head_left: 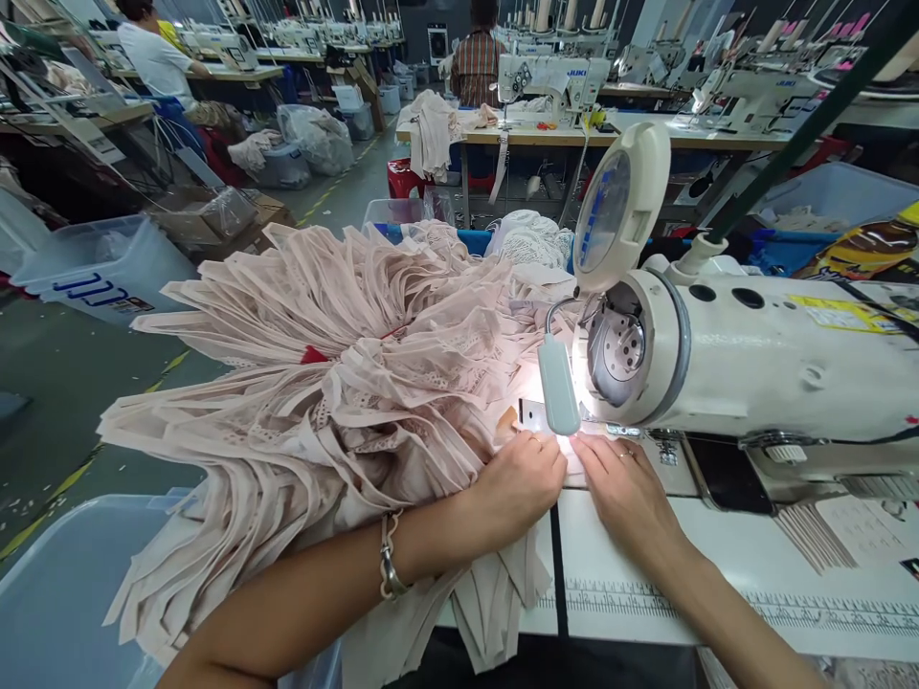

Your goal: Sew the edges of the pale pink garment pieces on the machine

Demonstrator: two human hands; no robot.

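Observation:
At the sewing machine (775, 354), both my hands are close together under the lit needle area. My left hand (523, 486) is closed, with curled fingers on a small piece of pale pink fabric (572, 463). From the other side, my right hand (626, 486) holds the same piece, its fingers close together and fairly straight. A small grey-green lamp (558, 383) hangs just above my fingertips and hides the needle. A large heap of pale pink garment pieces (402, 373), partly tied with red, lies beside and beneath my left forearm.
A round magnifier-like cover (623, 206) stands raised on the machine head. Printed rulers (804, 611) run along the white table's front. Clear plastic bins (78, 565) stand at left. Ahead, another sewing machine (552, 81) and a seated person (482, 57) are visible.

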